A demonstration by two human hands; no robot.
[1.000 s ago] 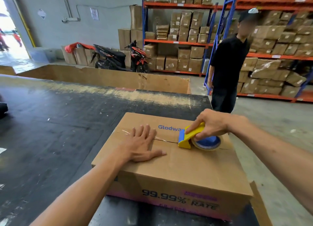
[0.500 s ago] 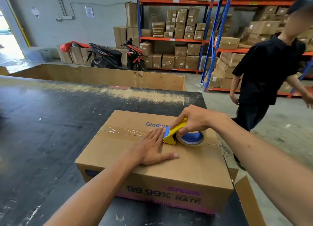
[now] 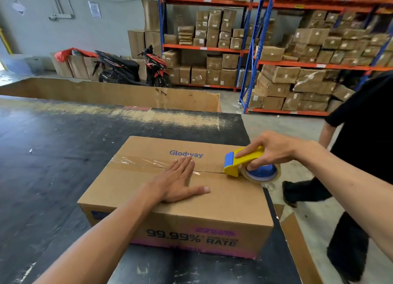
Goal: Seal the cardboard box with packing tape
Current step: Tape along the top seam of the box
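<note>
A brown cardboard box point(image 3: 223, 200) printed "Glodway" lies on the black table point(image 3: 53, 156). Clear tape point(image 3: 136, 162) covers the left half of its top seam. My left hand point(image 3: 177, 180) rests flat on the lid, fingers spread over the taped seam. My right hand point(image 3: 272, 148) grips a yellow and blue tape dispenser point(image 3: 244, 161) with its roll of clear tape point(image 3: 262, 174) at the box's right edge, on the seam line.
A person in black point(image 3: 361, 156) stands close at the right of the table. A cardboard sheet point(image 3: 302, 251) leans by the table's right corner. Low cardboard walls point(image 3: 119, 95) edge the far side. Shelves of boxes point(image 3: 297, 56) and a motorbike point(image 3: 131, 68) stand behind.
My right hand has drawn the dispenser rightward along the seam to the box's right edge. My left hand stays flat on the lid. The person has come nearer on the right.
</note>
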